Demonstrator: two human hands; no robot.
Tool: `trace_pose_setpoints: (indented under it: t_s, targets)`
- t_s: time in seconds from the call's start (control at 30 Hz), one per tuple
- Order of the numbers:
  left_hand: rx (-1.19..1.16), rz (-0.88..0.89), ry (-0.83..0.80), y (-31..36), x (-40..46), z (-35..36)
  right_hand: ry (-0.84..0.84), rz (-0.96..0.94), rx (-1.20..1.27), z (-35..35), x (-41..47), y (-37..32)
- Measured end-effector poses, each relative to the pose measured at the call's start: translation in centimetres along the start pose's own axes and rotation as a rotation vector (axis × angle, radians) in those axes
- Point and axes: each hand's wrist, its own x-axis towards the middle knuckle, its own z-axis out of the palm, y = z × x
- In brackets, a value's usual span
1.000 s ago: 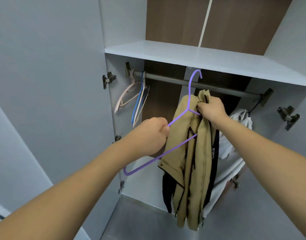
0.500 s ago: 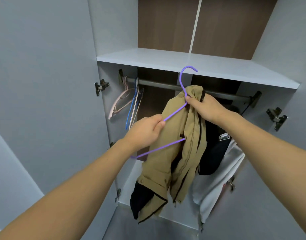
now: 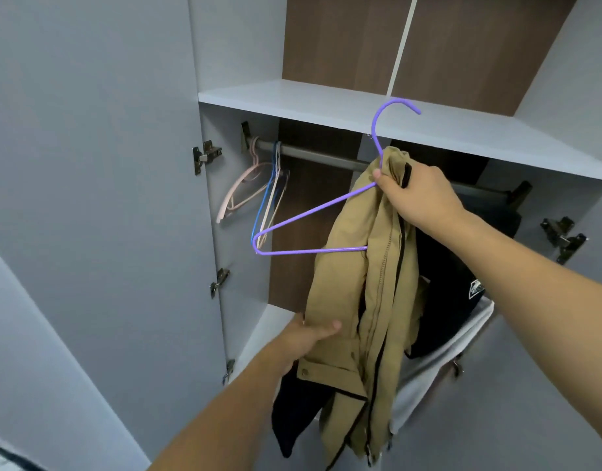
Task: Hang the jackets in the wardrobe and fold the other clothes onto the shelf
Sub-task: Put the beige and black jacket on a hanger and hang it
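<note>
A tan jacket [image 3: 357,287] with dark lining hangs bunched in front of the open wardrobe, half threaded on a purple wire hanger [image 3: 313,212]. My right hand [image 3: 418,195] grips the jacket's collar together with the hanger's neck, just below the grey rail [image 3: 313,155]. The hanger's hook rises in front of the white shelf [image 3: 320,103], off the rail. My left hand [image 3: 309,338] holds the jacket's lower left side, thumb on the fabric and fingers hidden behind it.
Several bare hangers [image 3: 258,192], pink, blue and white, hang at the rail's left end. A dark garment [image 3: 462,266] and a white one [image 3: 439,362] hang behind my right arm. The left door [image 3: 88,198] stands open, with hinges [image 3: 206,158] along the wardrobe's side.
My left hand let go of the hanger's left arm and dropped to take the jacket's lower side. My right hand lifted the hanger and collar slightly higher.
</note>
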Motion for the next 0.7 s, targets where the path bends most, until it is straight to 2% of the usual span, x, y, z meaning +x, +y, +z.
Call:
trace_pose_setpoints:
  t_s: [0.07, 0.13, 0.2, 0.27, 0.37, 0.43, 0.53, 0.6, 0.7]
  targets:
    - [0.078, -0.021, 0.032, -1.2, 1.3, 0.0, -0.007, 0.004, 0.019, -0.7, -0.2, 0.5]
    - [0.09, -0.004, 0.157, 0.2, 2.0, -1.2, -0.004, -0.031, 0.037, -1.7, -0.8, 1.0]
    - [0.045, 0.011, 0.271, 3.8, 1.8, -3.6, -0.013, -0.073, 0.039, -2.9, -1.5, 1.7]
    - [-0.068, 0.067, 0.305, 8.7, 0.7, -6.4, -0.031, -0.114, -0.027, -3.6, -2.3, 2.3]
    - [-0.179, 0.197, 0.243, 16.9, -2.2, -8.8, -0.008, -0.111, -0.248, -3.2, -2.8, 3.0]
    - [-0.135, 0.243, 0.212, 21.4, -4.0, -8.2, 0.019, -0.038, -0.299, -2.8, -2.7, 3.2]
    - [0.002, 0.266, 0.074, 26.0, -6.8, -4.3, 0.028, 0.052, -0.177, -3.0, -2.0, 2.0]
    - [0.123, 0.316, -0.007, 27.7, -8.0, -1.1, 0.008, 0.037, -0.094, -3.5, -1.5, 0.8]
    - [0.317, 0.425, 0.022, 29.6, -9.6, 2.0, -0.019, -0.082, 0.054, -5.1, -1.7, -1.3]
